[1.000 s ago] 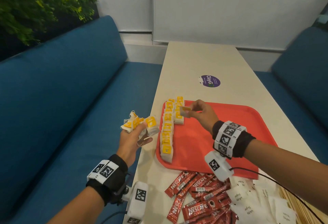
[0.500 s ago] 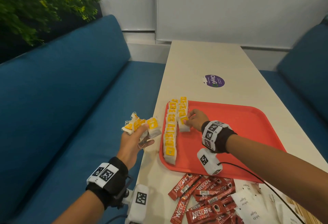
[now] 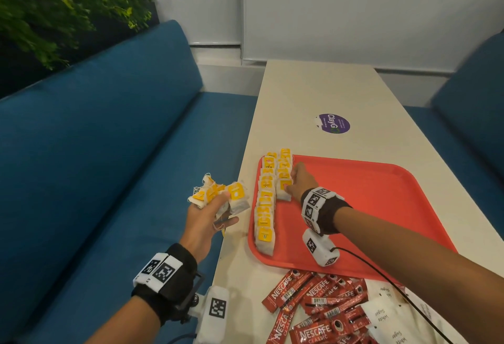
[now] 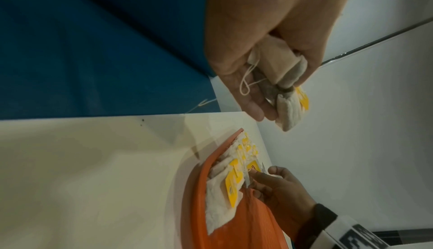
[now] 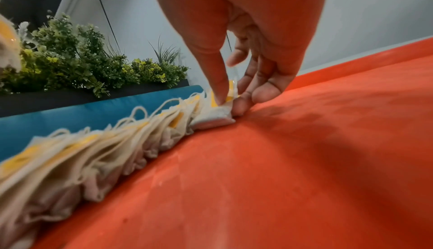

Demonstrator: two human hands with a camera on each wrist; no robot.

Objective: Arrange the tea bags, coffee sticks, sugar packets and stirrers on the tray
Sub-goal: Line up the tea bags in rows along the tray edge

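A red tray [image 3: 381,201] lies on the cream table [image 3: 313,92]. Two rows of yellow-tagged tea bags [image 3: 266,207] run along the tray's left side. My right hand [image 3: 296,182] is down on the tray at the inner row, thumb and fingers pinching the nearest tea bag [image 5: 214,117] that rests on the tray floor [image 5: 281,160]. My left hand [image 3: 210,207] hovers off the table's left edge and grips a bunch of tea bags [image 3: 221,193], seen from below as bags with loose strings [image 4: 279,67]. Red coffee sticks [image 3: 313,305] and white sugar packets [image 3: 387,319] lie in front of the tray.
Blue sofas [image 3: 95,166] flank the narrow table on both sides. A purple sticker [image 3: 334,123] sits on the table beyond the tray. Green plants [image 3: 54,2] stand behind the left sofa. A black cable [image 3: 395,286] trails from my right wrist over the packets.
My right hand carried one tea bag from above the tray down onto the inner row and now holds it against the tray floor. The left hand with its bunch stayed in place.
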